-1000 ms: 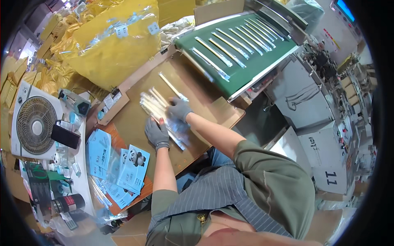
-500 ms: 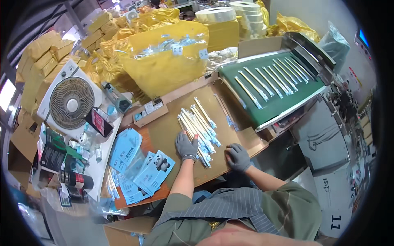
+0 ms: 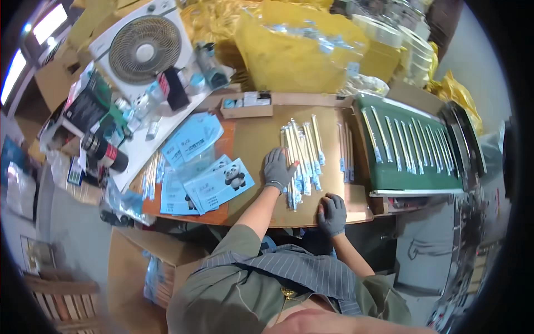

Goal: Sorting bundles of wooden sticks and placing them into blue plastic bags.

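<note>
A loose pile of chopsticks (image 3: pixel 303 153) in clear wrappers with blue ends lies on the brown tabletop in front of me. My left hand (image 3: pixel 278 168), in a grey glove, lies flat at the pile's left side, fingers apart, its thumb side touching the nearest sticks. At the table's near edge, to the right of the pile, rests my right hand (image 3: pixel 332 216), also gloved in grey. Its fingers are loosely bent and nothing shows in them. A few more wrapped chopsticks (image 3: pixel 345 147) lie apart, right of the pile.
A green conveyor belt (image 3: pixel 389 177) on the right carries a row of wrapped chopsticks. Blue panda-printed bags (image 3: pixel 219 186) lie left of my left arm. A small cardboard box (image 3: pixel 247 111) sits at the table's back. Far left are a fan (image 3: pixel 146 53) and a dark bottle (image 3: pixel 104 151).
The head view has turned, so the table and belt appear more level and the scene shifts. Both hands stay at about the same places on the table; the pile looks unchanged.
</note>
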Tool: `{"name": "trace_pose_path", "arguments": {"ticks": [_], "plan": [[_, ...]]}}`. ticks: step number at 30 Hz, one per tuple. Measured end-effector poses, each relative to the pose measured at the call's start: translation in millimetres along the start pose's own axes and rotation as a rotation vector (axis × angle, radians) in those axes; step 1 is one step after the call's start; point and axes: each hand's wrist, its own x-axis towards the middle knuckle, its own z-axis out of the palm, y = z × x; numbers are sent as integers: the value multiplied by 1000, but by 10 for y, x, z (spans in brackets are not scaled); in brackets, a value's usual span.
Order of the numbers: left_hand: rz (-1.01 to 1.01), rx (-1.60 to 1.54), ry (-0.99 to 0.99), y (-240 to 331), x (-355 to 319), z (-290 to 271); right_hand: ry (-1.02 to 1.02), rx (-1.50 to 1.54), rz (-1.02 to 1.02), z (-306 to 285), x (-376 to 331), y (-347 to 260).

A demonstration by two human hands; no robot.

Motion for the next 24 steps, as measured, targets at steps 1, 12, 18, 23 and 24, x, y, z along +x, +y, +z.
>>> {"name": "trace_pose_path", "arguments": {"ticks": [1, 12, 18, 23, 24], "plan": [[-31, -19, -14, -38, -22, -28, 1, 0, -14, 35, -6, -6], [-39, -5, -51, -26, -76, -5, 0, -19, 28, -30, -34, 2], [0, -12, -26, 0, -69, 26, 19, -23, 34, -67, -63, 6], [6, 2, -28, -31, -56, 31, 26, -16, 35, -25, -71, 26], [9, 3, -26, -37, -56, 33, 22, -17, 32, -19, -70, 32]]}}
